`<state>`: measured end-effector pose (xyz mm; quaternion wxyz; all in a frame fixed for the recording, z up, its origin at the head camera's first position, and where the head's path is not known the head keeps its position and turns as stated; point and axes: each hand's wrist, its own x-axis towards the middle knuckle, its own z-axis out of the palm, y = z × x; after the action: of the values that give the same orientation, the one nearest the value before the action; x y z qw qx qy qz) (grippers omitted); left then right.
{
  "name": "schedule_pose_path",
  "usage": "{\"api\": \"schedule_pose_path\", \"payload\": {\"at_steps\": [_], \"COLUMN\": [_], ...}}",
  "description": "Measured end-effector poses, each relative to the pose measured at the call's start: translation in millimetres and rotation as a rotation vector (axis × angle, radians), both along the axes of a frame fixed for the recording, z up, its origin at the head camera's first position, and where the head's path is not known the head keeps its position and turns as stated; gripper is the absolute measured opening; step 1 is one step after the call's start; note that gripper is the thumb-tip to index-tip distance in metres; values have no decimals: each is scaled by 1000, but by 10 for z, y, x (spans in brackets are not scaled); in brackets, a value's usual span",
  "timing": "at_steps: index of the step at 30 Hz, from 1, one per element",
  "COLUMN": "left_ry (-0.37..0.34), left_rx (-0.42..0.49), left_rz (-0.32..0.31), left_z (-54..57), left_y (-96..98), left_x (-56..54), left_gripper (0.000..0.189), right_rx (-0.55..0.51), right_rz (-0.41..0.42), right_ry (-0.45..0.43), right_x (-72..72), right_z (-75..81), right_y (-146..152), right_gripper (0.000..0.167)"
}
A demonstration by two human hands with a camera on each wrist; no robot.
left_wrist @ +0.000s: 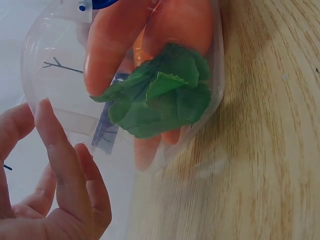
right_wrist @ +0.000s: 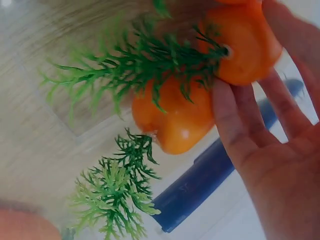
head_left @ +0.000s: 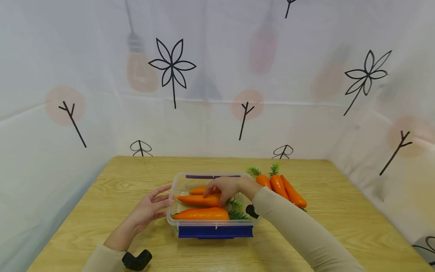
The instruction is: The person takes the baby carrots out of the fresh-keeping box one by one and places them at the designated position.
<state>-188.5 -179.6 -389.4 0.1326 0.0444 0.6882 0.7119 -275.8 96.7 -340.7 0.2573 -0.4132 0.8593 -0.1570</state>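
Sleeves (head_left: 302,226) nearest — right hand (head_left: 227,186) grips carrot (head_left: 194,200) in box (head_left: 200,223) — left hand (head_left: 149,207), uncurled, touches box.

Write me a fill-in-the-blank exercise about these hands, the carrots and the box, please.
1. The ____ hand grips a smooth orange carrot inside the clear rectangular plastic box.
2. The box's long front flap is coloured ____.
3. More carrots lie outside it on the wood-grained table, with leafy tops coloured ____.

Missing words: right; blue; green.
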Motion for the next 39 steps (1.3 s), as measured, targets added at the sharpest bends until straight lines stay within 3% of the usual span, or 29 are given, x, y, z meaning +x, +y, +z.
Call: {"api": "schedule_pose_path", "payload": {"at_steps": [4,7,15,23,28,34,39], "left_ry": [0,12,11,22,16,16,14], "left_rx": [1,2,13,18,24,35,31], "left_rz": [1,0,-2,-12,-10,-7,-2], "left_z": [-1,-2,-17,-15,-23,-15,-5], "left_y": [-8,-13,0,-24,-23,-18,-16], "left_x": [1,3,8,7,14,25,28], "left_gripper": [68,68,62,64,64,66,65], "right_rx": [68,81,21,-47,-73,-156,-232], "right_rz": [53,73,94,74,66,64,22], "right_ry": [101,118,49,-87,-17,136,219], "right_x": [2,12,37,41,156,310,371], "right_z": [-27,-30,87,213,299,451,477], "right_y": [-50,-71,-19,86,128,216,353], "right_gripper": [56,58,53,48,44,44,44]}}
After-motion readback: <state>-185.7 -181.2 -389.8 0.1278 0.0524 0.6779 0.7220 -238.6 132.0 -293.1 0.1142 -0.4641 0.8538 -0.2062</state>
